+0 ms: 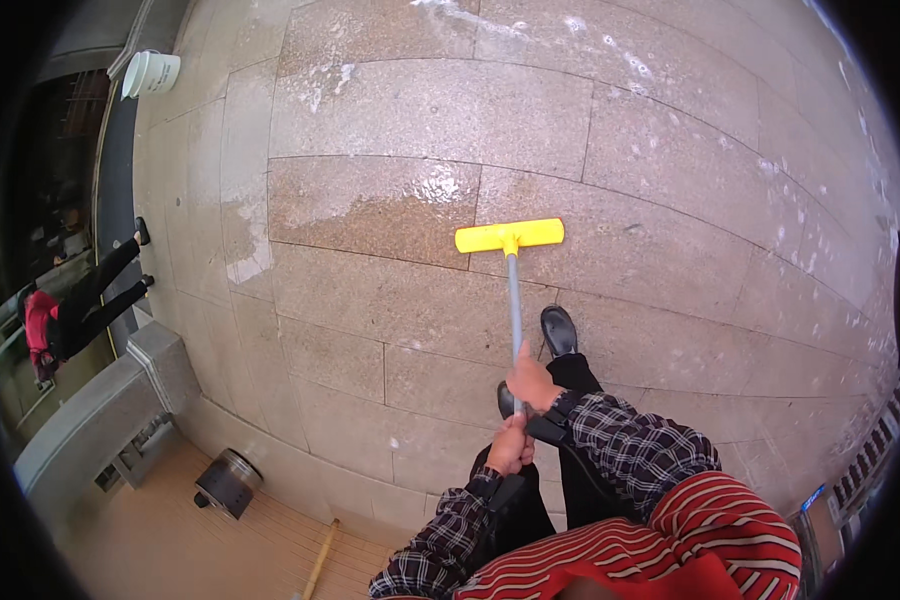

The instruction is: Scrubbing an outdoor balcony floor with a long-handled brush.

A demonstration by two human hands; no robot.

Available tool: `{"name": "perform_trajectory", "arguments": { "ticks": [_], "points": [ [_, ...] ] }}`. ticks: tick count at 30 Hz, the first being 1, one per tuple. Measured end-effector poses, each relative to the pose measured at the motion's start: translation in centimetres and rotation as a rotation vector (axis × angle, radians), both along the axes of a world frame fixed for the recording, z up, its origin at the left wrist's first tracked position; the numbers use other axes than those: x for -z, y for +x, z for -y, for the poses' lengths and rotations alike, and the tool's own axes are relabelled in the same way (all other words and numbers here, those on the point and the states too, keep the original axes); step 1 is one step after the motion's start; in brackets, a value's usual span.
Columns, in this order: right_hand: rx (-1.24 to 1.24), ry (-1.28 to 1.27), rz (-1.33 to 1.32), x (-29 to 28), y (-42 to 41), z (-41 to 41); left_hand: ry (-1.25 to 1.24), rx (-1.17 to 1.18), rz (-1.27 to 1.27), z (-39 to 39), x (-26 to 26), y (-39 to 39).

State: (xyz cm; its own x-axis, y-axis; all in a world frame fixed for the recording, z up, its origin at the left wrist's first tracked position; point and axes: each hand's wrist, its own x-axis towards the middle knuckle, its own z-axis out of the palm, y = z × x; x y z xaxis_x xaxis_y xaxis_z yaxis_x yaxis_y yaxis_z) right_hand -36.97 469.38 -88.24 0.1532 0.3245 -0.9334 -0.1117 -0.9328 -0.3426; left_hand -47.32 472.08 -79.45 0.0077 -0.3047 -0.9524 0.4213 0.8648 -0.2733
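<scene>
A floor mop or squeegee with a wide yellow head [509, 235] rests on wet stone paving [435, 322]. Its grey pole runs from the head back towards my body. My right hand [533, 379] grips the pole in front of my shoes. Closer to my body, my left hand [510, 447] is closed around the pole's near end. Water shines on the slabs just beyond the yellow head, and whitish suds or splashes lie on the paving farther off. The underside of the head is hidden.
A white plastic bucket [157, 73] stands at the upper left. Another person [52, 319] in red and black is at the far left. A stone balustrade [82, 412], a dark metal cylindrical container [229, 482] and a bamboo or wooden pole [321, 559] are at lower left.
</scene>
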Motion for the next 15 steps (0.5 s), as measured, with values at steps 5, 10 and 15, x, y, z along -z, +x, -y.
{"name": "perform_trajectory", "arguments": {
  "ticks": [5,10,15],
  "points": [
    [0.027,0.082,0.193,6.6,14.3,-9.9,0.138,0.169,0.179,-9.4,7.0,14.0],
    [0.107,-0.042,0.358,9.2,21.1,-14.7,0.187,0.234,0.314,-14.0,10.4,20.4],
    [0.161,-0.115,0.237,7.4,8.4,-9.5,0.181,0.477,0.239,-11.6,6.6,9.3]
  ]
}}
